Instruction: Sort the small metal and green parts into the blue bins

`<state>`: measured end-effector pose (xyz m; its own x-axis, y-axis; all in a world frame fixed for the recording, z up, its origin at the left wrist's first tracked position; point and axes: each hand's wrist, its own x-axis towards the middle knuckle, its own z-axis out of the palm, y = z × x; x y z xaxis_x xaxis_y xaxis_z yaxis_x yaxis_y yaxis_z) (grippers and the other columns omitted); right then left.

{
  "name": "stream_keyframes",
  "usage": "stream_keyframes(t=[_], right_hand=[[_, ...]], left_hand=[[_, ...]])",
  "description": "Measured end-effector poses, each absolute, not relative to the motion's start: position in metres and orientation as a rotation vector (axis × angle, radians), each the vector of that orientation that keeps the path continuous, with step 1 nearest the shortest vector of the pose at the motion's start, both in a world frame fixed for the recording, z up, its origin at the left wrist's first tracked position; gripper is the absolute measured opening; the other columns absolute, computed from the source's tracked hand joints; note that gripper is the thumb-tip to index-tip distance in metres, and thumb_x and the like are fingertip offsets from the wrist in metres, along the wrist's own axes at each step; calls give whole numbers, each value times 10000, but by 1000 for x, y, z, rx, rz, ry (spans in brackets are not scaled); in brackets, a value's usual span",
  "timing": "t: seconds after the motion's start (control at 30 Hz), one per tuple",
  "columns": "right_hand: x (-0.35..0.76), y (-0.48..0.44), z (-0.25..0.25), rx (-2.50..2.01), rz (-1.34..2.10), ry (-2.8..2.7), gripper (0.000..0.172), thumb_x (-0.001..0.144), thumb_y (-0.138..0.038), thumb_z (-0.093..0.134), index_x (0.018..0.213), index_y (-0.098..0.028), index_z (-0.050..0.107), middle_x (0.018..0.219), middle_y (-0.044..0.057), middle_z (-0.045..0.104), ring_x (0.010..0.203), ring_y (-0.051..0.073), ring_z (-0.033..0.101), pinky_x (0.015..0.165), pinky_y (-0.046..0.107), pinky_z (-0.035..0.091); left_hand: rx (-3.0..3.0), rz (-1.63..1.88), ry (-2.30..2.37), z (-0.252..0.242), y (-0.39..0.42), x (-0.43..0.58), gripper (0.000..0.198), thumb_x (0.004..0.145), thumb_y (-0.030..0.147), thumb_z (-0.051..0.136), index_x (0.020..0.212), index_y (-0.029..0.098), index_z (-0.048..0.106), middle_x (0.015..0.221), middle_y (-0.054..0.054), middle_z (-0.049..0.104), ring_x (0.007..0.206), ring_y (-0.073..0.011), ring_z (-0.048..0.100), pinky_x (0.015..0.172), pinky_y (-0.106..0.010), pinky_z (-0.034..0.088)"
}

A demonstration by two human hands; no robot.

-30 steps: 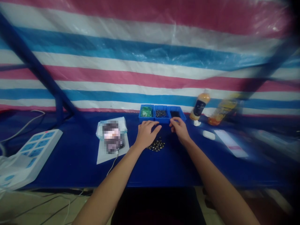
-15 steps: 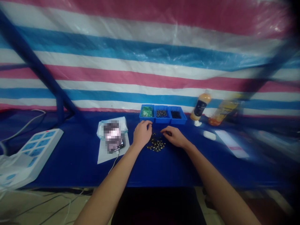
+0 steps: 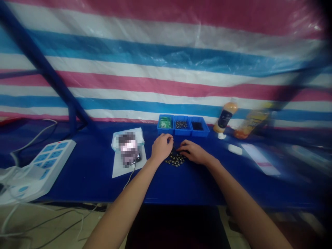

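A small pile of dark and brass-coloured parts (image 3: 176, 159) lies on the blue table (image 3: 181, 183). My left hand (image 3: 161, 148) rests at the pile's left edge with fingers curled in a pinch; what it holds is too small to make out. My right hand (image 3: 194, 152) lies at the pile's right side, fingers bent together and touching the parts. Behind the hands stand three joined blue bins (image 3: 183, 125): the left one has green pieces, the middle one small dark beads, the right one black bits.
A phone on a white sheet (image 3: 128, 154) lies left of the hands with a cable. A white power strip (image 3: 38, 169) sits far left. Two orange bottles (image 3: 225, 117) and a small white object (image 3: 234, 149) stand on the right. A striped tarp hangs behind.
My right hand came back from the right bin down to the pile. My left hand curled from flat into a pinch. The view shifted slightly.
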<state>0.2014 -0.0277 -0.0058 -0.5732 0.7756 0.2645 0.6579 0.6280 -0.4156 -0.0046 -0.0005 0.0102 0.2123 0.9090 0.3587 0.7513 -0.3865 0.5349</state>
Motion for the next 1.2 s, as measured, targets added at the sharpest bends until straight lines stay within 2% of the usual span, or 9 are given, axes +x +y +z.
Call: stream_keyframes(t=[0.3,0.47,0.63,0.83,1.03,1.2], right_hand=[[191,-32,-1,-1134,209,-2453,176,942,-233,529,991,-215,697,1100,91,600,1000,207,578,910,350,481],[190,-30,-2,-1136,230,-2428,178,950,-208,499,967,-202,676,1080,97,598,995,212,568,909,364,477],[196,-28,-4,-1128,250,-2414,128,919,-269,588,937,-210,700,1115,99,589,999,227,564,916,395,470],[194,-26,-6,-1124,283,-2374,156,939,-245,544,900,-205,690,1083,94,615,966,212,566,901,387,452],[197,-26,-4,-1244,487,-1968,149,926,-321,565,942,-224,676,910,43,695,810,191,595,781,339,452],[199,-26,-4,-1211,693,-1699,217,832,-405,665,938,-218,689,817,12,685,680,162,570,678,304,444]], left_hand=[[2252,902,1571,8,-1,-3,191,931,321,517,995,267,688,1007,-40,676,892,-219,643,782,-333,492],[2254,887,1562,6,-1,-3,181,927,322,528,988,265,688,998,-40,682,903,-221,646,794,-336,491],[2257,878,1554,5,-1,-4,178,930,320,524,984,268,685,1002,-42,680,917,-223,646,809,-341,486],[2234,877,1559,4,0,-4,173,928,311,529,980,261,686,999,-48,682,915,-219,647,785,-329,484],[2269,941,1317,13,-4,-3,304,973,420,446,997,249,696,962,-35,674,889,-190,634,816,-320,483],[2320,921,1081,16,-8,1,306,977,384,440,983,225,701,1029,-41,664,986,-187,619,909,-319,473]])
